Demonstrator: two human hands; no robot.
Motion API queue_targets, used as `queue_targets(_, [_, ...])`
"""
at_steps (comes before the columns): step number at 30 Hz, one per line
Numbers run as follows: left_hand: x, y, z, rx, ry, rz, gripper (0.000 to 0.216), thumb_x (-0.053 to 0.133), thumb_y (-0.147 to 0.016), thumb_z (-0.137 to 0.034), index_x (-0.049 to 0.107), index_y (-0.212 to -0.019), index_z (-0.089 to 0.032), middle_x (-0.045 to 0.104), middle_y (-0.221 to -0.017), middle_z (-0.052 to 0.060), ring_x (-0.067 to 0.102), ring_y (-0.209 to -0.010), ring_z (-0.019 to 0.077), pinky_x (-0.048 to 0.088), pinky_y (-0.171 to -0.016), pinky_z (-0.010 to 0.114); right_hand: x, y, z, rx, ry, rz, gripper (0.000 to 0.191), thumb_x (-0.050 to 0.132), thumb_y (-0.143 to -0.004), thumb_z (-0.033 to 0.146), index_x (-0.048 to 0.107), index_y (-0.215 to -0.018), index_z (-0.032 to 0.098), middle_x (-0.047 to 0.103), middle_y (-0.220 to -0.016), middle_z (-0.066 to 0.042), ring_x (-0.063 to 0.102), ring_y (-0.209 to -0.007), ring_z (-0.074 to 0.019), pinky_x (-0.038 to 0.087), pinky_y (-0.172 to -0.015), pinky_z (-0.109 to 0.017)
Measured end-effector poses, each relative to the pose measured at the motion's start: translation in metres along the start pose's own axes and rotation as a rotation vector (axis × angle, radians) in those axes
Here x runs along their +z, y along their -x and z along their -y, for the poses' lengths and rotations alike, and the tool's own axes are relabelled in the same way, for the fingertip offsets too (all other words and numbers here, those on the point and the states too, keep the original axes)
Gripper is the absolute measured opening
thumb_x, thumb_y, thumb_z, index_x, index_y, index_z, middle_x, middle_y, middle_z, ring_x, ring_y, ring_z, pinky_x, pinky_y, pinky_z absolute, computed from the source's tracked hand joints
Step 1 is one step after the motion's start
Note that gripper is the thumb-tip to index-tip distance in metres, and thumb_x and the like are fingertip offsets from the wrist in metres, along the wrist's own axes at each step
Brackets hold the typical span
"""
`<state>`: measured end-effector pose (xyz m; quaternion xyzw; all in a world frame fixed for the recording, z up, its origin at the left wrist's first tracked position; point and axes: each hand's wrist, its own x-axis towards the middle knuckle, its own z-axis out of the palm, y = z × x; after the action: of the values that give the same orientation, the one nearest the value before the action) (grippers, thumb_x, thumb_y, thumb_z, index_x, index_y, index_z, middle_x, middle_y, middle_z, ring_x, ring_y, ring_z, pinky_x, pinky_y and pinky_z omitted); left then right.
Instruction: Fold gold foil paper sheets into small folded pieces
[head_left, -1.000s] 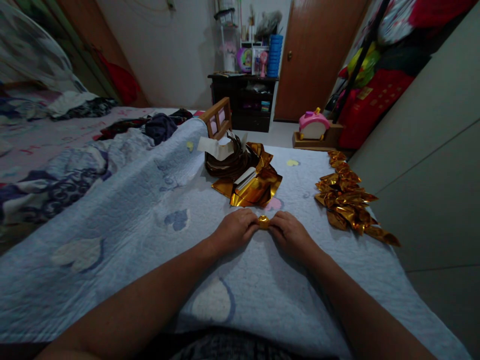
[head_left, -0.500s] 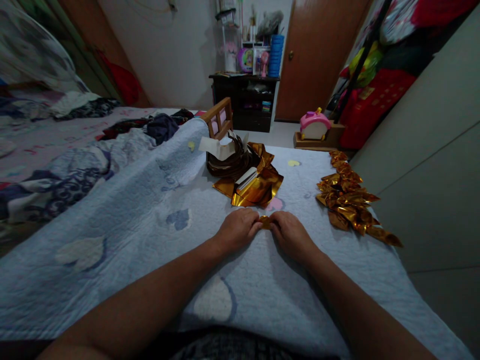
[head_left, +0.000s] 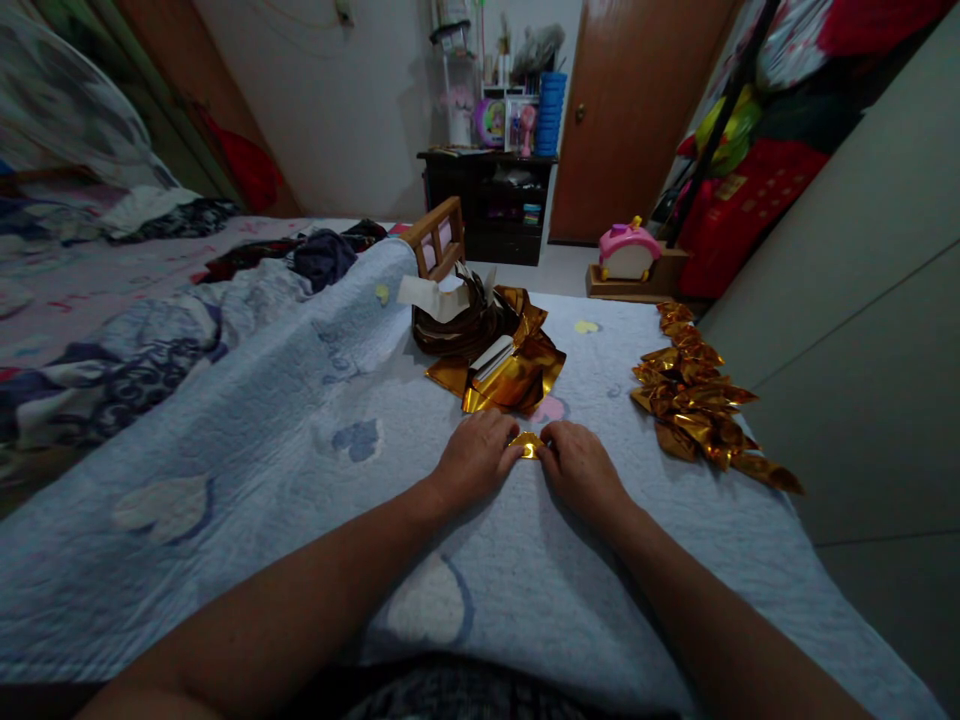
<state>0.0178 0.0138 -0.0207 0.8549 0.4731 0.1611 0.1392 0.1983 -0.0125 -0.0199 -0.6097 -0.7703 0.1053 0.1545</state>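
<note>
Between my two hands lies a small folded piece of gold foil paper (head_left: 529,446), low over the bedspread. My left hand (head_left: 478,452) pinches its left end, thumb against fingers. On the other end my right hand (head_left: 581,462) is closed in the same way. Parts of the piece are covered by my fingers. Just beyond my hands sits a pile of gold foil sheets (head_left: 529,372), with a curled stack of brown and white paper (head_left: 457,320) behind it. Folded gold foil pieces (head_left: 686,395) lie heaped at the right edge.
A light blue quilted bedspread (head_left: 300,540) with heart shapes spreads under everything. Crumpled bedding (head_left: 150,370) lies to the left. Beyond the far edge stand a dark cabinet (head_left: 487,210) and a pink toy (head_left: 628,250). A pale panel (head_left: 862,330) rises along the right.
My fingers have shifted a little apart on the gold foil paper, and more of its bright surface shows. The piles stay where they were.
</note>
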Motion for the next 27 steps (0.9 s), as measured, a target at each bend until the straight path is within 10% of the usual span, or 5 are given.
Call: queue_targets(27, [-0.006,-0.002,0.003,0.013,0.64,0.029,0.017,0.061,-0.091,-0.029,0.071,-0.087,-0.015,0.065,-0.081,0.002,0.058,-0.076,0.0153,0.043,-0.071,0.027,-0.006,0.004,-0.012,-0.069,-0.374,0.024,0.015,0.05,-0.093,0.018,0.059,-0.081,0.019,0.064,-0.079,-0.003,0.057,-0.075,-0.0182,0.04,-0.071,-0.029])
